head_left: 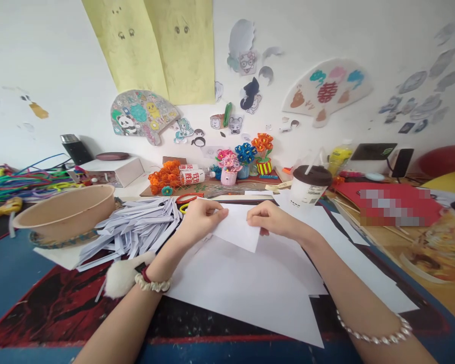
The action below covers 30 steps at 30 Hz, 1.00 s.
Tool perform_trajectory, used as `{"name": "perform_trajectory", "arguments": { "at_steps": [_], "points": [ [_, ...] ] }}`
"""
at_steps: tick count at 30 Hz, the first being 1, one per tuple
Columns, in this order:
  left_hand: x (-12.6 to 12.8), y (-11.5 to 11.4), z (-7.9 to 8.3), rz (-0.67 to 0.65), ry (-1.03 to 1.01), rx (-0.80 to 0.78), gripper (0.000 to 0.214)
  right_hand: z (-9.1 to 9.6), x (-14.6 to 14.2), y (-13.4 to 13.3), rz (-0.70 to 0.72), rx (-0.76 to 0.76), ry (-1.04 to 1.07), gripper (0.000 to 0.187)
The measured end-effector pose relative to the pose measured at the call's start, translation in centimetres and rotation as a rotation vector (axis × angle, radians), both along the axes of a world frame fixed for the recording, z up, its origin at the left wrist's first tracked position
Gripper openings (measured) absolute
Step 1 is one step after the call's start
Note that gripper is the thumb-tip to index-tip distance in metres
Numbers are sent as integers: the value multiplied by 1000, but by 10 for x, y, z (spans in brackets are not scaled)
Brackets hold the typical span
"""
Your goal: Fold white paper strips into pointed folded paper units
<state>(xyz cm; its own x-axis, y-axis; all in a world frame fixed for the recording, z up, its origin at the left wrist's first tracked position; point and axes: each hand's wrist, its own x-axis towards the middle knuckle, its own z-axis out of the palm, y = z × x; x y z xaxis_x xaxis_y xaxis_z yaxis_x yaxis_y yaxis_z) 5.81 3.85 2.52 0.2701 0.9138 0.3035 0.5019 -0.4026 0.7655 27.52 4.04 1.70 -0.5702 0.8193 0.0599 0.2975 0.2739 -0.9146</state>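
My left hand (200,215) and right hand (271,220) pinch a small paper piece (238,231) low over the tabletop (7,273), seemingly half-folded, with a heap of folded pieces (136,230) done at left and blank sheets (242,290) beneath unfolded.

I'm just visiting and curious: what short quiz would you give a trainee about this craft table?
1. True or false: the left hand and the right hand both pinch the small white paper.
2. What lies on the table just to the left of the left hand?
A) a pile of folded paper strips
B) a laptop
C) a plate of food
3. Fill in: the cup with the dark lid stands beyond the ___ hand.

Key: 1 true; 2 A; 3 right.
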Motion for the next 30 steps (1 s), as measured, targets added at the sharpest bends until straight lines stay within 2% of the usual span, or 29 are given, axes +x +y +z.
{"name": "perform_trajectory", "arguments": {
  "at_steps": [2, 5, 7, 9, 12, 14, 17, 19, 21, 23, 30],
  "points": [
    [-13, 6, 4, 99, -83, -1, 31, 0, 8, 3, -64, 11, 6, 23],
    [-27, 12, 8, 252, -246, 12, 32, -1, 15, 8, -235, 73, 79, 24],
    [-28, 13, 9, 229, -299, -4, 32, -2, 13, 9, -312, 104, 195, 26],
    [-24, 10, 8, 172, -288, -31, 34, -3, 4, 8, -265, 111, 264, 28],
    [-13, 5, 3, 122, -206, -7, 35, -6, -11, 5, -239, 99, 337, 32],
    [-7, 2, 2, 78, -129, 37, 32, -10, -17, 5, -316, 105, 367, 34],
    [0, -1, 6, 51, -21, 158, 19, -16, -19, 7, -445, 170, 366, 34],
    [6, -3, 10, 80, 40, 252, 13, -18, -18, 9, -468, 226, 344, 31],
    [13, -4, 13, 45, 61, 293, 10, -18, -18, 9, -447, 265, 335, 26],
    [20, -3, 12, 1, 57, 292, 6, -17, -19, 7, -422, 287, 330, 22],
    [27, -4, 2, 63, 9, 252, 4, -16, -25, 2, -445, 351, 276, 19]
  ]
}}
